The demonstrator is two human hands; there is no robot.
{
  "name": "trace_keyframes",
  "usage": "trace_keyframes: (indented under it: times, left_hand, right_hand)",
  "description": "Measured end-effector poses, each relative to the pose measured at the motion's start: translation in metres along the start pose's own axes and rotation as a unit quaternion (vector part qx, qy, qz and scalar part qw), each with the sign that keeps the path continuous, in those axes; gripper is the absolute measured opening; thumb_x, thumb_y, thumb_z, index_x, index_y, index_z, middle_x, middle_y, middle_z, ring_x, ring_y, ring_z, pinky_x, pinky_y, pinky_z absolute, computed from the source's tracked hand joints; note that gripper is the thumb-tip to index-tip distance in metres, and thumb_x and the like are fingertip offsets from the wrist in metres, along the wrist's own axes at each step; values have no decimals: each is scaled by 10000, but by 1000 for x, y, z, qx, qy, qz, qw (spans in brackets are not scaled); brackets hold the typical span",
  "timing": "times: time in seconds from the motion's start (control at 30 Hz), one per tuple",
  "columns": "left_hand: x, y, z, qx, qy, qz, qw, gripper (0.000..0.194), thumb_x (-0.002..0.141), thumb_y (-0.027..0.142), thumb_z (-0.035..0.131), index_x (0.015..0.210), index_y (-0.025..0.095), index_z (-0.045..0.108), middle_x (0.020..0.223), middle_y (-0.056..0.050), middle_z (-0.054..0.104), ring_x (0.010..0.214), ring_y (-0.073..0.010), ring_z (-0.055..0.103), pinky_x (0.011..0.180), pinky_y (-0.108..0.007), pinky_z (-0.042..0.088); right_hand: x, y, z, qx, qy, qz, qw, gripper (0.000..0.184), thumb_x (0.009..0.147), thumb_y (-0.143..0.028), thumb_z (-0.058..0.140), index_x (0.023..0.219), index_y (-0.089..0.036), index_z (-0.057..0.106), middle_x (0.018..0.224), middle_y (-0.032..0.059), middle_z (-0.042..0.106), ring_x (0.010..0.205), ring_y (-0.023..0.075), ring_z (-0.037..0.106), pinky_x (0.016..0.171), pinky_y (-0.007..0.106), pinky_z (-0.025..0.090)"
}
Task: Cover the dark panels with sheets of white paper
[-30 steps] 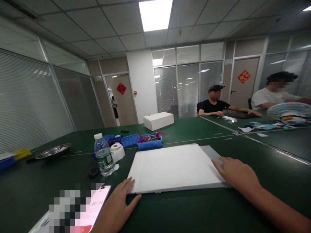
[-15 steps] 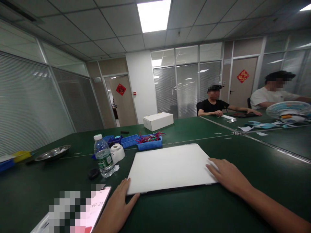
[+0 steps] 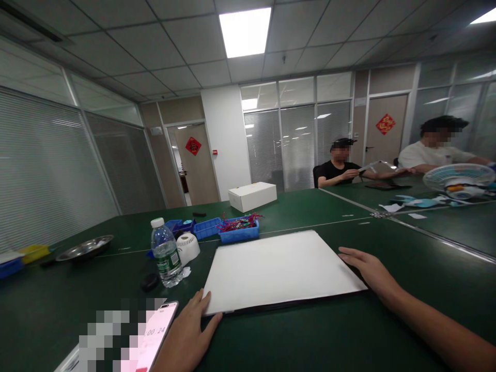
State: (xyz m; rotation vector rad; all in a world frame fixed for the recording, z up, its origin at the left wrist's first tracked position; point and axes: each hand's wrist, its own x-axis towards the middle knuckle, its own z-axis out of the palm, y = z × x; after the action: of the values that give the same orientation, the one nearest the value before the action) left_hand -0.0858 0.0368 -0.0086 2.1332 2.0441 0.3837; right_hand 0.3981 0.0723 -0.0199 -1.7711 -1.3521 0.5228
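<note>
A large flat white board (image 3: 279,271) lies on the green table (image 3: 310,336) in front of me, with a thin dark edge showing under its near side. My left hand (image 3: 189,333) rests flat at the board's near left corner, fingers stretched out. Against the board's right edge my right hand (image 3: 368,271) lies open, fingers extended along the side. Neither hand grips anything.
A phone (image 3: 153,338) showing a timer lies left of my left hand. A water bottle (image 3: 166,253), a white round device (image 3: 188,247), blue bins (image 3: 227,228), a metal pan (image 3: 85,247) and a white box (image 3: 252,196) stand beyond. Two people sit at the far right; a fan (image 3: 459,178) stands there.
The grey sheet that stuck out past the board's right side is now covered. My right hand slid from on top of the board to its right edge. The left hand stayed.
</note>
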Motion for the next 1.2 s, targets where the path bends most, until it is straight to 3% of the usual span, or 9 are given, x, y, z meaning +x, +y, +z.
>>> trace_keyframes:
  times: [0.1,0.2,0.3,0.47,0.57,0.67,0.83,1.0,1.2]
  left_hand:
    - [-2,-3,0,-1,6,0,1000,733,895,580,456,1492,156,449,1593,-126,391,1441,-318,418,1197,-510,322]
    - [-4,-5,1,1,15,3,1000,728,868,560,508,1488,183,460,1590,-119,405,1436,-316,428,1192,-503,330]
    - [-4,-7,2,1,24,4,1000,690,861,516,524,1480,216,475,1579,-110,432,1416,-304,461,1184,-503,343]
    - [-3,-5,2,8,29,4,1000,629,858,448,528,1446,224,525,1567,-118,450,1408,-302,474,1178,-502,352]
    - [-2,-5,2,4,27,5,1000,620,850,457,538,1430,239,546,1565,-112,454,1405,-312,476,1167,-508,369]
    - [-1,-6,3,-2,37,8,999,617,844,453,544,1426,248,551,1562,-101,461,1400,-314,482,1170,-504,367]
    - [-1,-8,4,-8,45,2,999,641,820,391,565,1442,242,531,1554,-99,474,1400,-301,484,1183,-490,354]
    - [-4,-2,-1,-33,33,-10,999,681,785,349,587,1454,249,511,1553,-69,479,1401,-280,485,1197,-471,342]
    - [-8,9,-6,-109,14,2,994,688,732,288,600,1417,252,552,1537,-27,502,1409,-260,475,1222,-447,310]
  right_hand:
    - [-1,-5,-9,112,-19,21,993,561,894,-380,374,1352,-129,579,1407,122,574,1264,263,576,1018,443,509]
    - [-6,-14,-12,208,-42,21,977,641,870,-320,381,1478,-119,410,1456,135,523,1214,240,615,931,389,570]
    - [-12,-24,-10,273,-52,5,961,704,866,-339,437,1538,-186,292,1527,97,444,1276,232,569,944,373,570]
    - [-19,-31,-3,324,-53,-16,944,670,930,-492,357,1535,-208,306,1522,86,452,1326,241,522,1015,394,533]
    - [-20,-29,0,310,-34,-18,950,675,937,-512,294,1527,-186,329,1499,103,482,1297,259,549,955,408,564]
    - [-20,-26,3,259,0,-20,966,635,852,-389,456,1457,-197,453,1515,86,466,1267,283,570,868,398,587]
    - [-25,-26,9,155,95,-29,983,411,779,-275,490,1128,-240,705,1530,-17,449,1325,304,495,919,436,532]
    - [-30,-30,8,105,150,19,983,379,768,-272,467,1046,-233,721,1449,10,541,1033,315,651,674,444,539]
    - [-20,-20,3,124,196,55,971,334,740,-271,485,985,-222,706,1326,58,640,1228,334,575,991,533,506]
